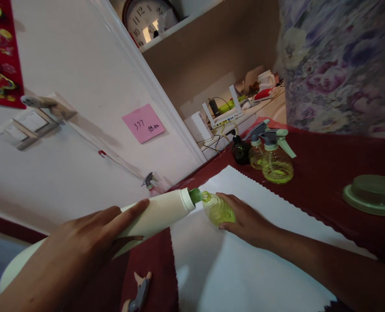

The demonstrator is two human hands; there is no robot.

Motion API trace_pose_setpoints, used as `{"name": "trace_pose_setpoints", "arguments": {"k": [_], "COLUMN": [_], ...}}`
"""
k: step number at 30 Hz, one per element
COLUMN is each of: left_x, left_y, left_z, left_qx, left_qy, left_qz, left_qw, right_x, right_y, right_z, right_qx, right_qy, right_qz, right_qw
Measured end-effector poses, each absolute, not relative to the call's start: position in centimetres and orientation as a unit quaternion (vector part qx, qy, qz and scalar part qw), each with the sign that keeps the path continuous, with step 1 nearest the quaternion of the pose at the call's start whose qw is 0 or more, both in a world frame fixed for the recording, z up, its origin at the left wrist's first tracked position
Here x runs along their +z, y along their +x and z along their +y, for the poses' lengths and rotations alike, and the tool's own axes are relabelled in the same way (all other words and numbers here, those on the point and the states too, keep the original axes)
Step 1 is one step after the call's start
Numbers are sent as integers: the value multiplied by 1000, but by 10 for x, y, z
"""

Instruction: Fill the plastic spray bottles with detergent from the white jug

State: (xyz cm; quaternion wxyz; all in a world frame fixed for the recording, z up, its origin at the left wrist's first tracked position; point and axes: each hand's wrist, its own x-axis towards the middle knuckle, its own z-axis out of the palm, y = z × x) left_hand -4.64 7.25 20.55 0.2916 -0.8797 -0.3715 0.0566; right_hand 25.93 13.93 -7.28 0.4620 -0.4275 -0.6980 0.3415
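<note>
The left hand point(72, 255) wraps its fingers around a large cream-white plastic bottle point(153, 214), tipped on its side, index finger stretched along it. Its green spout point(195, 195) meets the mouth of a small clear bottle of yellow-green liquid point(216, 209), which the right hand point(247, 221) clasps with curled fingers on the white cloth point(244, 268). Beyond that cloth stand two yellow spray bottles point(272, 160); a trigger sprayer head point(139, 294) lies just left of it.

"377" on pink sticky note point(143, 123); numerals on clock point(148, 19)
</note>
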Motion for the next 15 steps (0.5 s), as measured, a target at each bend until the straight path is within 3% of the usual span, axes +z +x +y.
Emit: {"name": "trace_pose_setpoints", "arguments": {"k": [15], "left_x": [204], "left_y": [-43], "left_z": [70], "left_qx": [46], "left_qy": [-880], "left_qz": [-380], "left_qw": [280], "right_x": [-74], "right_y": [260], "right_z": [139], "right_qx": [338], "right_qy": [-427], "right_qz": [-701], "right_qw": [461]}}
